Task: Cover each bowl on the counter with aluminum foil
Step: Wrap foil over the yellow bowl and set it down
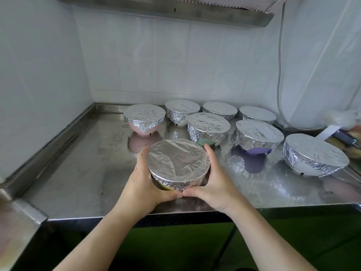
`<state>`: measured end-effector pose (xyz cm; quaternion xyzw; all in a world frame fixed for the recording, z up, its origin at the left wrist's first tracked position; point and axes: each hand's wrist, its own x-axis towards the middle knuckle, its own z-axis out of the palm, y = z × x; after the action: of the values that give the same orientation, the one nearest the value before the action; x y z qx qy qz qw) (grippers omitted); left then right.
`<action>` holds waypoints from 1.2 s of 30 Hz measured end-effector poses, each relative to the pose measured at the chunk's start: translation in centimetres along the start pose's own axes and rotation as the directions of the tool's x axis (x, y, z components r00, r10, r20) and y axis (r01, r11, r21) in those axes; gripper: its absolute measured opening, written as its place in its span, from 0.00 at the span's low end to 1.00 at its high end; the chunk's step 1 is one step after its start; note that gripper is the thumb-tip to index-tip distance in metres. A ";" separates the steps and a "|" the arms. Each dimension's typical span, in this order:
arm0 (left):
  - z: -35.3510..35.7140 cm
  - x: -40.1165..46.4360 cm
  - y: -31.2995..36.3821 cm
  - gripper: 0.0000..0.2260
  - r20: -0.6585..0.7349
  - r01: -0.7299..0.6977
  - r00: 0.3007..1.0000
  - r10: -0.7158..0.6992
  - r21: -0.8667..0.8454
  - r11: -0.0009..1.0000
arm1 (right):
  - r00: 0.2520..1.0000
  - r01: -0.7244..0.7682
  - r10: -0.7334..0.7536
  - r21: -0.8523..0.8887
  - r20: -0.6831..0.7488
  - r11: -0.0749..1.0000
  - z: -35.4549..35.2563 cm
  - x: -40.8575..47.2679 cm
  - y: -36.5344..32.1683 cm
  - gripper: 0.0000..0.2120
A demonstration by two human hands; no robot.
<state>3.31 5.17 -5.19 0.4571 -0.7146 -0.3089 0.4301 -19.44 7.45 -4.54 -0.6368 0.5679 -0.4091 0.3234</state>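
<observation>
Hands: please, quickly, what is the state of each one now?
Left hand: grips the foil-covered bowl.
Right hand: grips the same bowl.

We see through one wide-angle head camera, looking forward and down, close over the worktop [82, 173], its corner wall [136, 61] filling the upper frame.
</observation>
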 end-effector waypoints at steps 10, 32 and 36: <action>-0.1 0.2 -0.7 0.61 -0.002 0.046 0.999 -0.046 0.029 0.999 | 1.000 -0.001 0.000 -0.063 -0.021 0.998 0.3 0.4 0.7 0.44; -0.7 0.1 -1.4 0.64 0.092 0.088 0.993 -0.077 -0.119 0.989 | 0.997 -0.034 0.030 -0.066 -0.072 0.997 -2.1 -1.3 -1.0 0.45; -1.2 -0.3 -0.6 0.50 0.007 0.100 0.995 -0.100 -0.162 0.982 | 0.996 -0.023 0.017 -0.080 -0.082 0.997 -1.4 -1.1 -1.6 0.38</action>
<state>4.72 5.10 -5.28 0.4560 -0.6630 -0.3871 0.4502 -19.95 8.84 -2.71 -0.6264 0.6031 -0.4081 0.2782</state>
